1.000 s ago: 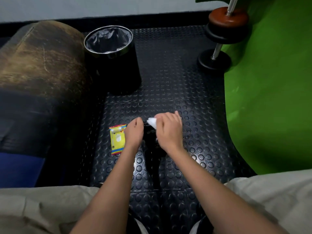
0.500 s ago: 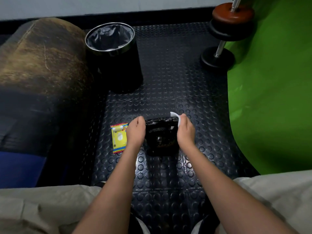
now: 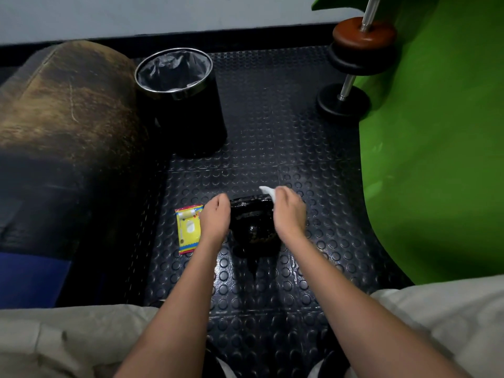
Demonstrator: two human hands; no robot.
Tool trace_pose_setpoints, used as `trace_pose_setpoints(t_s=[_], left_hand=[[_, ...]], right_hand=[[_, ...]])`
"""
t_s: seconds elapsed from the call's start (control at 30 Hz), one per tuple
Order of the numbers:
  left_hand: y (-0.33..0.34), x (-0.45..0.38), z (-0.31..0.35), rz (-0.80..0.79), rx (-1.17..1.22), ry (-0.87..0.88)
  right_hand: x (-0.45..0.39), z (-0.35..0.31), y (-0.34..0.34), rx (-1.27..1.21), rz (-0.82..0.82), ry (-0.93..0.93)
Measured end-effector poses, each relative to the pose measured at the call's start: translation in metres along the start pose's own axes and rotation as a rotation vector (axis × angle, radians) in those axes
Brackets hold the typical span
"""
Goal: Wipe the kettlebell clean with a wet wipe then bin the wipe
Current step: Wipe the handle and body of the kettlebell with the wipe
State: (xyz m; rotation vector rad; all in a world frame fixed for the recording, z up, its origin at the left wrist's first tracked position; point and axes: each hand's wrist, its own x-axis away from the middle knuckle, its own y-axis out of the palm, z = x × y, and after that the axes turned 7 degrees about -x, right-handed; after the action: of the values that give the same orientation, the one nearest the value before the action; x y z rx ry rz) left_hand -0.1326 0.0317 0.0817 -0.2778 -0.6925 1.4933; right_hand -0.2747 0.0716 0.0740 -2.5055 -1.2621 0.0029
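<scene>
On the studded black floor mat [image 3: 272,137] I see the worn brown bolster [image 3: 68,105] at far left, the green sheet [image 3: 436,132] at right with a dumbbell [image 3: 354,66] leaning against it, and the lined bin [image 3: 180,99] well beyond my hands. Between my hands stands the black kettlebell [image 3: 253,227], with my left hand [image 3: 215,219] curled against its left side, though I cannot tell whether it truly grips. My right hand [image 3: 289,214] pinches the white wipe [image 3: 268,192] at the kettlebell's upper right edge, and the yellow wipe packet [image 3: 188,230] lies just left of my left hand.
</scene>
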Motion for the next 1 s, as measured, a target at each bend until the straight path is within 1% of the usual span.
trace_pose_setpoints(t_s=[0.07,0.13,0.23,0.3,0.4,0.5,0.57,0.67,0.73,0.8,0.87,0.93,1.0], left_hand=[[0.000,-0.001,0.000,0.007,-0.010,0.006],[0.000,-0.002,-0.002,0.006,-0.014,0.009],[-0.001,-0.002,-0.004,-0.007,-0.010,0.015],[-0.001,-0.002,-0.004,-0.010,-0.006,0.023],[0.000,0.000,-0.002,-0.010,-0.003,0.035],[-0.001,0.001,0.000,-0.007,-0.002,0.033],[-0.001,0.001,0.000,-0.006,-0.008,0.022],[-0.001,0.001,0.000,-0.009,-0.001,0.018],[-0.002,0.002,0.001,-0.014,-0.001,0.016],[-0.002,0.002,0.001,-0.014,0.001,0.005],[-0.002,0.003,0.003,-0.011,-0.005,-0.006],[-0.002,0.004,0.004,-0.011,-0.006,-0.008],[-0.002,0.003,0.004,-0.012,-0.005,-0.005]], right_hand=[[0.004,-0.002,0.009,0.238,-0.062,-0.287],[0.008,0.000,0.016,0.369,-0.102,-0.486],[0.007,0.010,0.011,0.403,-0.139,-0.620],[0.005,0.018,0.004,0.380,-0.119,-0.642],[0.001,0.026,-0.001,0.242,-0.013,-0.528],[0.001,0.025,-0.003,0.098,-0.014,-0.360],[0.004,0.018,-0.006,-0.002,-0.022,-0.186],[0.002,0.015,-0.009,-0.153,-0.023,0.138],[-0.004,0.019,-0.011,-0.274,-0.070,0.385],[-0.006,0.020,-0.014,-0.350,-0.113,0.552],[-0.009,0.014,-0.013,-0.343,-0.106,0.565],[-0.009,0.006,-0.009,-0.248,-0.046,0.445],[-0.005,-0.002,-0.004,-0.100,0.024,0.273]])
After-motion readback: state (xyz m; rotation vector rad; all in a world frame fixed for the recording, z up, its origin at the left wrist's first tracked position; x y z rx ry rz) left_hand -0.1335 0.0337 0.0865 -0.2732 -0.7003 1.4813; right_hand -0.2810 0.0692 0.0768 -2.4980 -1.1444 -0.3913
